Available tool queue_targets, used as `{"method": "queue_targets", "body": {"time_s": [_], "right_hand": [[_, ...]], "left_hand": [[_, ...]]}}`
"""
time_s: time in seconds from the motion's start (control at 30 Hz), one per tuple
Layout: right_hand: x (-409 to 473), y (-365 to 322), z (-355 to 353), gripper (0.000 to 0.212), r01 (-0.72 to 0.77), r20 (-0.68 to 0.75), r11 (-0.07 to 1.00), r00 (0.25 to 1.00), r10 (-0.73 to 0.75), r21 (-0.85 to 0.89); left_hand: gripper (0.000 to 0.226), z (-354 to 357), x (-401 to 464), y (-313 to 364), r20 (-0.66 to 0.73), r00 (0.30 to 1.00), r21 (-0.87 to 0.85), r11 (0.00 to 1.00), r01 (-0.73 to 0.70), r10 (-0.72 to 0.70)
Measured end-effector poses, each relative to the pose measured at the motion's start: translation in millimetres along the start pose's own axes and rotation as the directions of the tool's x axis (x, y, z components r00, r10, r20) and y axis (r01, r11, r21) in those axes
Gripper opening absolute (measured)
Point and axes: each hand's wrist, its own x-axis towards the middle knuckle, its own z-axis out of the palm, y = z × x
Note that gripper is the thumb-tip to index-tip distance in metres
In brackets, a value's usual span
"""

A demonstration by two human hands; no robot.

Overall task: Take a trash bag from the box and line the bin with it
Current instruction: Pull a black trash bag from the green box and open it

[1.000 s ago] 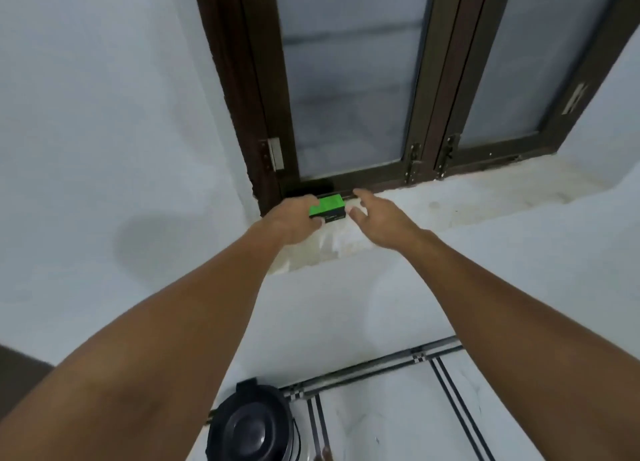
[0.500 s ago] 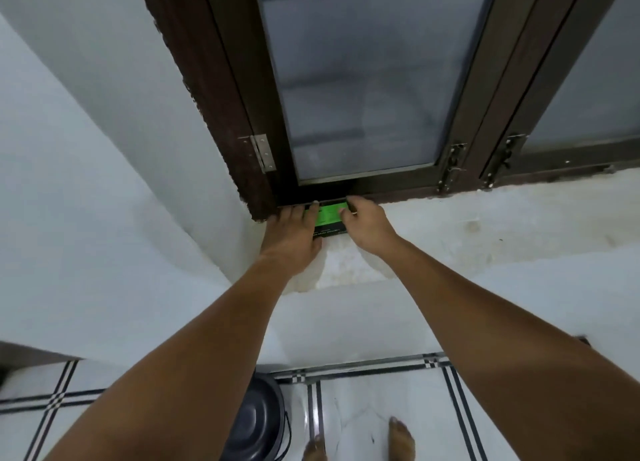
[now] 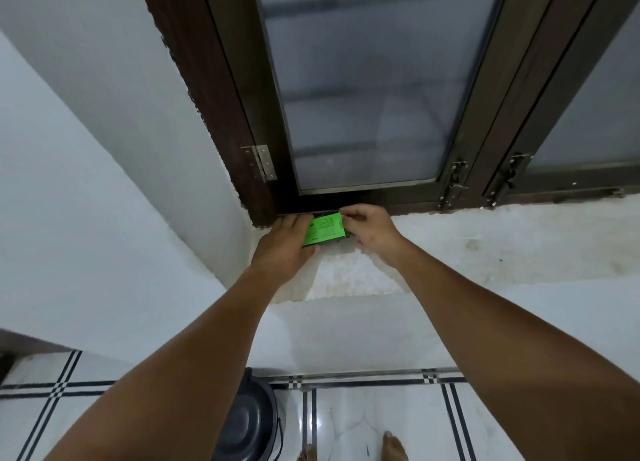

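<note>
- The dark bin [image 3: 247,422] sits on the tiled floor [image 3: 374,426] near the person's feet, partly hidden by the left forearm; no liner shows, so it waits.
- Up on the window sill [image 3: 485,246], the left hand [image 3: 282,244] wraps the green box [image 3: 325,231] from its left end; best to steady it firmly.
- The right hand [image 3: 370,230] pinches the box's right end with curled fingers; opening the flap gently there should spare the cardboard.
- No trash bag is visible yet.

Dark-framed frosted window [image 3: 363,90] above stained sill [image 3: 485,246]; striped, seemingly tiled floor [image 3: 381,422].
</note>
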Motion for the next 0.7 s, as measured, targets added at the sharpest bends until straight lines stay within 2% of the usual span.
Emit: {"method": "queue_targets", "body": {"time_s": [0.2, 0.37, 0.5, 0.57, 0.63, 0.7], "right_hand": [[3, -15, -9, 0.034, -0.033, 0.086, 0.983, 0.995, 0.049, -0.178], [9, -15, -2, 0.035, -0.062, -0.027, 0.977, 0.998, 0.058, -0.205], [8, -11, -6, 0.033, -0.147, -0.125, 0.985, 0.983, 0.135, -0.090], [3, -8, -9, 0.025, -0.215, -0.107, 0.976, 0.971, 0.212, -0.019], [1, -5, -9, 0.022, -0.278, -0.058, 0.959, 0.958, 0.282, 0.057], [-2, -8, -9, 0.026, -0.330, -0.029, 0.925, 0.940, 0.341, 0.187]], "left_hand": [[0.063, -21, 6, 1, -0.018, 0.995, 0.096, 0.990, -0.098, 0.101], [0.066, -33, 10, 1, 0.006, 0.998, 0.130, 0.989, -0.068, 0.068], [0.068, -40, 7, 5, -0.036, 0.994, 0.123, 0.987, -0.098, 0.103], [0.070, -44, 5, 10, -0.060, 0.987, 0.107, 0.984, -0.140, 0.147], [0.076, -51, 3, 14, -0.090, 0.984, 0.032, 0.988, -0.154, 0.156], [0.080, -58, 2, 20, -0.143, 0.985, -0.123, 0.986, -0.115, 0.097]]}}
